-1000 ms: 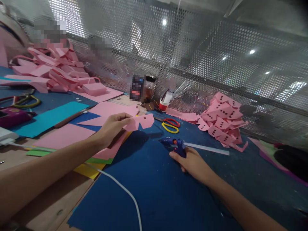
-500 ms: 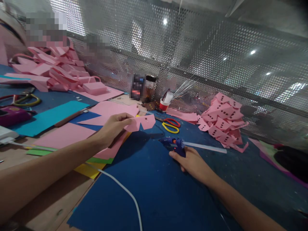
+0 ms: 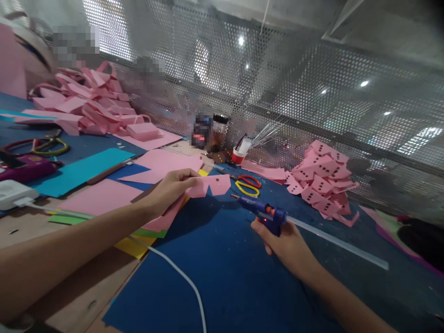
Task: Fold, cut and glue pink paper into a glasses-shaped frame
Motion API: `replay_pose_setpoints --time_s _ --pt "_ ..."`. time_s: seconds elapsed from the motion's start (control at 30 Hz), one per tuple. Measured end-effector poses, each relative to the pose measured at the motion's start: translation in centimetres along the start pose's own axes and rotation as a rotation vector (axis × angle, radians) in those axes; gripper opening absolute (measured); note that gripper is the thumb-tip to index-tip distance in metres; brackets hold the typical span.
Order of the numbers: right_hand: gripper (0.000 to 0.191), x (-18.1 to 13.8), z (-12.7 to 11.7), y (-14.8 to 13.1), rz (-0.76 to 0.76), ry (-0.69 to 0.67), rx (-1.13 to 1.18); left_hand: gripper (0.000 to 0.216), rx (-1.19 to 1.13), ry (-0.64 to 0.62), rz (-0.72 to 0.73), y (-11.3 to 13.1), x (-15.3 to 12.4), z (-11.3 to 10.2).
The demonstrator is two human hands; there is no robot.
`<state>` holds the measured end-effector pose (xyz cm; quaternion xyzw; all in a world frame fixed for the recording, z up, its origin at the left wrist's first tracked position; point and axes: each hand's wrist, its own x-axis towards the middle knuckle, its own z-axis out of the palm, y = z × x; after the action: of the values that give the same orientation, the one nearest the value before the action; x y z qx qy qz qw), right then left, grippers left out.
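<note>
Between the thumb and fingers of my left hand is a pink paper cutout with a V-shaped notch and a small dark square near its top edge. My right hand is wrapped round the handle of a blue glue gun, whose small red light glows. A long translucent glue stick sticks out of its back. The nozzle points left, just right of the cutout and apart from it. Scissors with red and yellow handles lie behind the nozzle.
Pink pieces with dark squares are heaped at right; folded pink paper pieces are piled at far left. A red-and-white cup stands by the perforated metal screen. A white cable crosses the blue surface.
The glue gun has swung and tilted in my right hand, its nozzle now up beside the cutout and its glue stick slanting down right. The view has shifted slightly.
</note>
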<state>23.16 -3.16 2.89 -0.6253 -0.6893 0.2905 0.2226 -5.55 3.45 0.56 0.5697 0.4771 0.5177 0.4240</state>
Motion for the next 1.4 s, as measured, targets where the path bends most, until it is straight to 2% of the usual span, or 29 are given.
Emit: replay_pose_setpoints --time_s 0.4,0.73,1.4 --pt "0.044 -0.3 0.8 0.6 -0.057 -0.005 0.075 0.016 0.105 -0.147 0.031 1.6 -1.3 0.5" --pt "0.036 -0.6 0.6 0.3 -0.178 -0.032 0.062 0.021 0.165 -0.178 0.050 1.6 -1.5 0.6" --pt "0.029 -0.3 1.0 0.3 -0.313 0.039 0.034 0.016 0.120 -0.193 0.034 2.4 -1.8 0.9"
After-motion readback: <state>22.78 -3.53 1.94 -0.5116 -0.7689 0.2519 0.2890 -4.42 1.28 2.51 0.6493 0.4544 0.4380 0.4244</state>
